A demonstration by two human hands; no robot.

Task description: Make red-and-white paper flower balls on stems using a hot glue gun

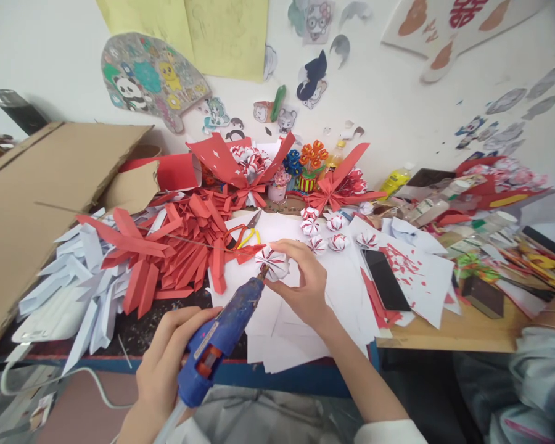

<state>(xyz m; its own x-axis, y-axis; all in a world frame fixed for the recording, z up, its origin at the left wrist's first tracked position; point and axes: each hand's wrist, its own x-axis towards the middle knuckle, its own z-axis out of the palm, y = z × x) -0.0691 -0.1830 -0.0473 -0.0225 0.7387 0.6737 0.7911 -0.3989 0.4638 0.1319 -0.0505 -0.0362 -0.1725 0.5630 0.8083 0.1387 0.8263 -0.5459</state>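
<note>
My left hand (pixel 166 354) is wrapped round a blue hot glue gun (pixel 229 327), a pale glue stick running out of its back end. The gun's nozzle meets the near side of a white paper flower with red stripes (pixel 274 264); whether it touches cannot be told. Thumb and fingers of my right hand (pixel 305 280) pinch that flower from the right. Beneath both hands lies a stack of white paper sheets (pixel 296 333). Several similar small paper flowers (pixel 337 242) sit on the sheets just beyond. Pliers with red and yellow handles (pixel 247 231) lie behind the held flower.
Folded red paper strips (pixel 185 246) and white ones (pixel 92 296) heap up at left, beside a cardboard box (pixel 65 179). A black phone (pixel 386 280) lies right of the sheets. Wrapped paper bouquets (pixel 250 166) stand along the wall. Another person's sleeve (pixel 543 364) shows at far right.
</note>
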